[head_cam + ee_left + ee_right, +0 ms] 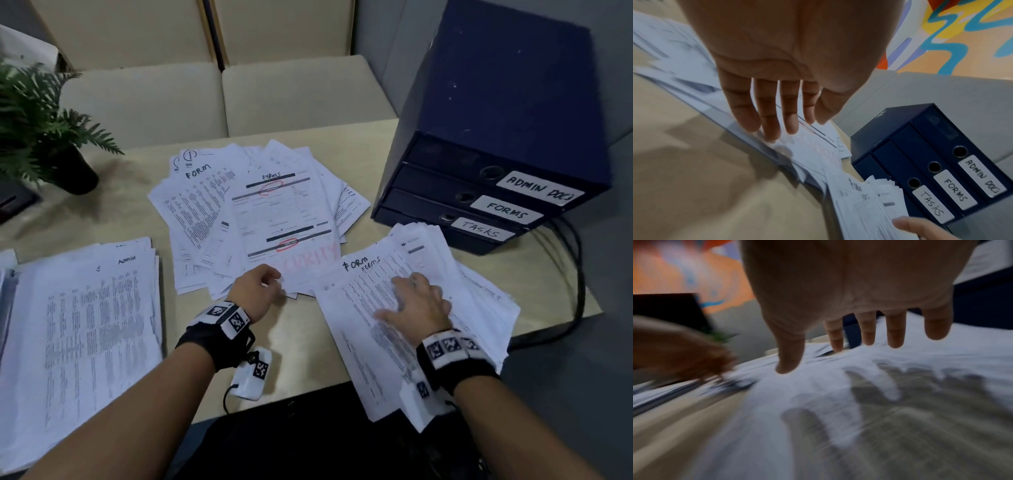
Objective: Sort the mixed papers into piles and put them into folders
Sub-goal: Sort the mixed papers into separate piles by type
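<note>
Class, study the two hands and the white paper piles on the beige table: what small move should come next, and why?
Probably the left hand should lift the white top sheet headed FORMS off the fanned middle pile and carry it to the white pile marked FORM on the right. Its fingertips touch that sheet's near edge, and the right hand is spread over that pile.

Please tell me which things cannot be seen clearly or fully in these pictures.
Small print on the mixed pile: too small in the head view, blurred in the left wrist view.
Admin pile: cut off by the head view's left edge.
Whether the right hand touches the forms pile: motion blur in the right wrist view; the hand covers the contact in the head view.
Left hand fingertips: hidden by its own back in the head view.
</note>
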### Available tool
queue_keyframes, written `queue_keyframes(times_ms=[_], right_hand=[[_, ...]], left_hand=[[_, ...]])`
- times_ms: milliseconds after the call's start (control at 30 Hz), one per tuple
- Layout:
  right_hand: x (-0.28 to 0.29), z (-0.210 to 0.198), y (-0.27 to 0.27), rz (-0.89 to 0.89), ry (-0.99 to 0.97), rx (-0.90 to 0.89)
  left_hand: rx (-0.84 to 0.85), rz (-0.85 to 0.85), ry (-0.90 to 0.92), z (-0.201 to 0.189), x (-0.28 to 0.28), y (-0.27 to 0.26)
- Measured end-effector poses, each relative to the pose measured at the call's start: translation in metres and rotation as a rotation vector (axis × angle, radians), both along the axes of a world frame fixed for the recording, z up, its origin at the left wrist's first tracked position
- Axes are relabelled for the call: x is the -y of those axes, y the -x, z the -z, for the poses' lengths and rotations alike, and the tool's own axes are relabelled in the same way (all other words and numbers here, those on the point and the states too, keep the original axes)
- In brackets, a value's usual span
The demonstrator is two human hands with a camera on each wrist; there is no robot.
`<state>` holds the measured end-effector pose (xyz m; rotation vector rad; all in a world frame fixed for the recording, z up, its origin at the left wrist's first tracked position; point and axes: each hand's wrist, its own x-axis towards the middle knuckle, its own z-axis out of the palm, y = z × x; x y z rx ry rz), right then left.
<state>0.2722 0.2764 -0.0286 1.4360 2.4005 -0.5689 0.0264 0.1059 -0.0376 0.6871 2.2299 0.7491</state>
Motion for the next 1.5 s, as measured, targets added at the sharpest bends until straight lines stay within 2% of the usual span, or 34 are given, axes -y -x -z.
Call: queue_keyframes(times_ms=[100,200,333,433,533,700,800,933,1067,1167,1333,1433,1500], right_hand=[[0.055,0.004,0.022,-0.162,0.032,0.086],[0.08,0.021,0.035,-0.138,0.113,0.186],[0.07,0.023,0.035,0.0,0.106,0.11],[0.053,0.02,0.024,0.034,0.036,0.056],[0.038,0.02,0.015,0.07,0.087,0.059],[0.03,0.016,0.02,0.027,0.067,0.043],[0.028,0.005,0.047,0.011,0.077,-0.096],[0.024,-0.003,0.104,0.053,0.191,-0.274],[0.016,0.007,0.153,0.166,0.209,-0.278],[0.015,0.013,0.176,0.285,0.179,-0.171],[0.027,0.017,0.206,0.33,0.16,-0.194],[0.038,0.016,0.214,0.432,0.251,-0.282],[0.045,0.014,0.212,0.399,0.267,-0.334]], left_hand=[[0.014,0.017,0.021,0.004,0.009,0.014],[0.042,0.065,0.022,0.009,0.009,0.015],[0.045,0.129,-0.021,0.01,0.003,0.013],[0.035,0.14,-0.029,0.007,0.0,0.011],[0.031,0.138,-0.027,0.005,-0.001,0.008],[0.021,0.098,-0.047,0.001,0.0,0.009],[-0.026,0.051,-0.022,-0.001,0.002,0.02],[-0.099,-0.034,0.002,-0.002,0.006,0.038],[-0.086,-0.038,0.061,0.003,0.011,0.054],[-0.043,-0.041,0.108,0.006,0.012,0.061],[-0.097,-0.039,0.308,0.011,0.025,0.082],[-0.085,-0.079,0.267,0.011,0.035,0.093],[-0.022,-0.12,0.188,0.008,0.041,0.097]])
